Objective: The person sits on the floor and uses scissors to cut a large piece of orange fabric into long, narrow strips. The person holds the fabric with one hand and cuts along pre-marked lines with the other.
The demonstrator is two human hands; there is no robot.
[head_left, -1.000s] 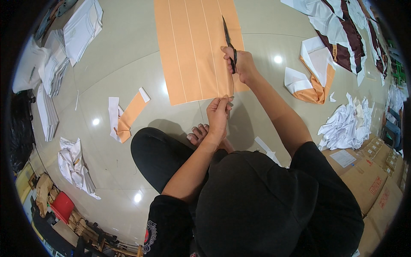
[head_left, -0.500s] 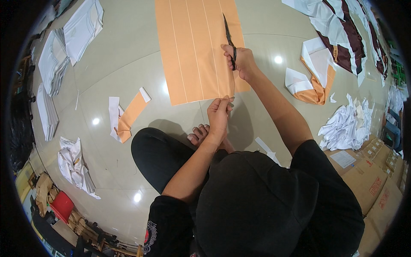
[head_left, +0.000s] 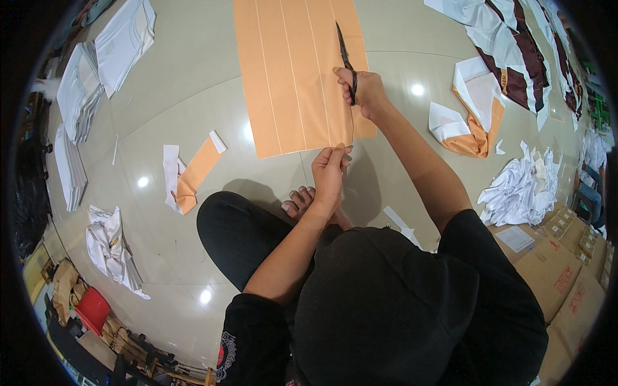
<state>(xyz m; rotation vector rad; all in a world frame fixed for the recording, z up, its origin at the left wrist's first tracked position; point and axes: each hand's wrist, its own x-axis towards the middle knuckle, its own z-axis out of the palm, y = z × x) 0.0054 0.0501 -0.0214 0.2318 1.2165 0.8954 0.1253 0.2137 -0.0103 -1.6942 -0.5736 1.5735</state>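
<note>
An orange sheet of fabric with pale lengthwise lines lies spread on the floor in front of me. Its near edge, close to the right corner, is pinched in my left hand. My right hand is wrapped round the handles of black scissors, whose blades point away from me over the right part of the sheet. From the scissors a cut line runs down toward my left hand, setting off a strip along the right side. Part of the handles is hidden by my fingers.
A folded orange and white strip lies at left, a larger folded piece at right. White stacks stand far left. Crumpled white scraps and cardboard boxes are on the right. My bent knee is close by.
</note>
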